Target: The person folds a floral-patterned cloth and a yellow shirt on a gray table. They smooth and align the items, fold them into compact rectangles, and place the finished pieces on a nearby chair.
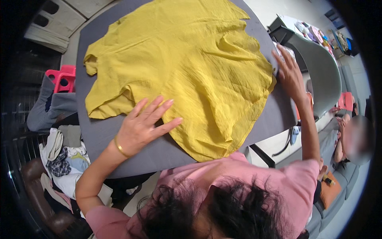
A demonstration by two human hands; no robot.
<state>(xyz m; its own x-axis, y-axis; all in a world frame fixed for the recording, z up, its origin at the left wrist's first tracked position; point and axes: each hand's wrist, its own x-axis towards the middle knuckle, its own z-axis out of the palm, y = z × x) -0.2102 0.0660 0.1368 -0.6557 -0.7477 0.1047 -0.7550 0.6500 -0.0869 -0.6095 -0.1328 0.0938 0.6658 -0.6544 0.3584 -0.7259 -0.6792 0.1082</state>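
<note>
A yellow short-sleeved garment (pixel 179 65) lies spread over a grey tabletop (pixel 137 164), with wrinkles across its right part. Its near hem hangs at the table's front edge, close to my pink top. My left hand (pixel 146 122) rests palm down with fingers apart, fingertips on the cloth below a sleeve opening (pixel 115 100). A gold bangle circles that wrist. Beyond the garment's right edge, my right hand (pixel 288 70) hovers over or touches the table's right side, fingers spread and holding nothing visible. Whether it touches the cloth edge I cannot tell.
Folded and loose clothes (pixel 68 161) pile up at the lower left beside a brown armrest (pixel 38 179). A pink plastic stool (pixel 64 79) stands left of the table, a grey chair (pixel 319 71) right. Another person (pixel 346 140) is on the grey sofa (pixel 343 182) with an orange cushion (pixel 330 189).
</note>
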